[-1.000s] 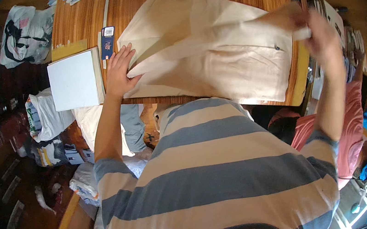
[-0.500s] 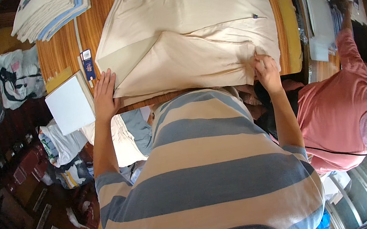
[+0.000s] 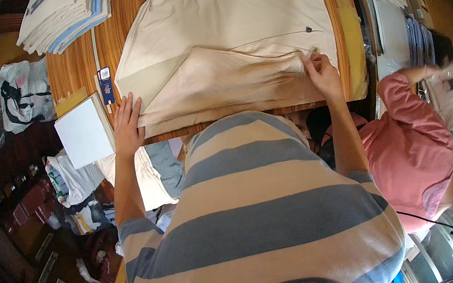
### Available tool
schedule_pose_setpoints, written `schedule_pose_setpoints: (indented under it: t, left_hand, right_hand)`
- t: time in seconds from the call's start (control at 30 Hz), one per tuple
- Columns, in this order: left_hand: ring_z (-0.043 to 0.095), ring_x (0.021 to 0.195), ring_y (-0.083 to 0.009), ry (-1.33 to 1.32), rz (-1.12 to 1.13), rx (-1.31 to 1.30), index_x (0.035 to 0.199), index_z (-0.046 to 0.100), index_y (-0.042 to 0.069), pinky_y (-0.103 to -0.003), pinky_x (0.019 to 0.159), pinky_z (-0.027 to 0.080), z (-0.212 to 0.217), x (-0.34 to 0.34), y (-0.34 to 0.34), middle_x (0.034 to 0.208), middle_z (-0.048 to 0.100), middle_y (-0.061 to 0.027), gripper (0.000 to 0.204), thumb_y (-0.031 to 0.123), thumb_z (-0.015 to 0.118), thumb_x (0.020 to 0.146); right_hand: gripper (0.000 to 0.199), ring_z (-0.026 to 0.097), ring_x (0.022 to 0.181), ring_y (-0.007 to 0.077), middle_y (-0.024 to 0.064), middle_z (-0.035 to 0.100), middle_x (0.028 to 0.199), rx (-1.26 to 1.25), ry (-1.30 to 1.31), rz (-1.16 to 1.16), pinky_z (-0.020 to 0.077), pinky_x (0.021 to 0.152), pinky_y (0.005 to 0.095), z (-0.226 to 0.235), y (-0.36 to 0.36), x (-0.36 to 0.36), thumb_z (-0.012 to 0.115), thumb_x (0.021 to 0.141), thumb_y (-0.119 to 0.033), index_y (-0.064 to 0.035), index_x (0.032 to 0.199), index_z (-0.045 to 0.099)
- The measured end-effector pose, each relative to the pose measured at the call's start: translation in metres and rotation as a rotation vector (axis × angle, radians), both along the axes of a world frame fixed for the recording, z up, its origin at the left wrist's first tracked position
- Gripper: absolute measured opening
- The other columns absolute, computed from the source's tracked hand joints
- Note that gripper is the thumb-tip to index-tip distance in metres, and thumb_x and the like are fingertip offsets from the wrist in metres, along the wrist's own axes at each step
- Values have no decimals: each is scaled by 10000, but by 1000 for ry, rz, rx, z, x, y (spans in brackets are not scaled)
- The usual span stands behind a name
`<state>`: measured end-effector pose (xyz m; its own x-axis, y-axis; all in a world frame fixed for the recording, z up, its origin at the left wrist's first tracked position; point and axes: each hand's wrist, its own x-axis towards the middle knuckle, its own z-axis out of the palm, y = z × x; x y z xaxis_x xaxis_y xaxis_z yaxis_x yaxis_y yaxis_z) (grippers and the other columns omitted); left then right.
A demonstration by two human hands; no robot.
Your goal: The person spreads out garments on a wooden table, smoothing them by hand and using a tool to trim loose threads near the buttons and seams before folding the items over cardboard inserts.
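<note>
A cream shirt (image 3: pixel 239 17) lies spread on the wooden table, its near side folded over in a long flap (image 3: pixel 225 87). At the flap's left end my left hand (image 3: pixel 128 120) rests with fingers stretched out over the fabric's edge. My right hand (image 3: pixel 320 69) pinches the flap's cloth near the right end, and creases run from there toward the middle. A small dark tag (image 3: pixel 308 30) sits on the shirt, just above my right hand.
Left of the shirt are a dark blue hang tag (image 3: pixel 106 85) and a white board (image 3: pixel 85 131). A stack of folded garments (image 3: pixel 64 17) stands at the far left of the table (image 3: pixel 122 0). On the right, a co-worker in a pink top (image 3: pixel 411 151) holds a packaged garment (image 3: pixel 446 92).
My right hand has moved a little up and left with the cloth, and the flap's right end has shifted. The co-worker's outstretched arm has drawn back with a packaged garment.
</note>
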<state>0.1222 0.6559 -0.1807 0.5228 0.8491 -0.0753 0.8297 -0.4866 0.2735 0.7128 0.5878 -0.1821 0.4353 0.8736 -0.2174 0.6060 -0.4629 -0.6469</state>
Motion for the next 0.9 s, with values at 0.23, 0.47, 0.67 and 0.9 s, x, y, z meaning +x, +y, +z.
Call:
schedule_pose_setpoints:
  t: [0.23, 0.47, 0.67, 0.9]
  left_hand:
    - [279, 1573, -349, -29, 21, 42, 1588, 448, 151, -524, 1276, 217, -9, 3, -1, 1698, 324, -122, 869, 33, 565, 735]
    - [270, 1580, -347, -10, 16, 50, 1580, 461, 134, -542, 1265, 232, -13, -2, -4, 1698, 331, -119, 852, 16, 585, 746]
    - [271, 1578, -353, -32, -25, 31, 1582, 441, 105, -524, 1276, 205, 6, 7, -3, 1689, 330, -162, 864, 130, 573, 728]
    - [282, 1574, -357, -51, -49, 8, 1612, 357, 59, -526, 1276, 196, -9, 9, -10, 1684, 341, -166, 912, 142, 574, 731]
  right_hand:
    - [389, 539, 671, 132, 75, 652, 761, 242, 295, 11, 470, 615, 315, -16, 31, -19, 741, 992, -338, 39, 1035, 659]
    - [398, 657, 705, 263, 219, 691, 859, 38, -102, 27, 530, 676, 362, 18, 39, -18, 699, 1008, -336, 42, 1126, 652]
    - [367, 704, 997, 423, 220, 725, 1081, 6, -265, 43, 560, 872, 449, 10, 29, -21, 689, 985, -282, -14, 1235, 666]
    - [276, 650, 1001, 363, 143, 704, 1032, 446, -531, 527, 498, 934, 480, -7, 78, 52, 756, 928, -302, -69, 1067, 710]
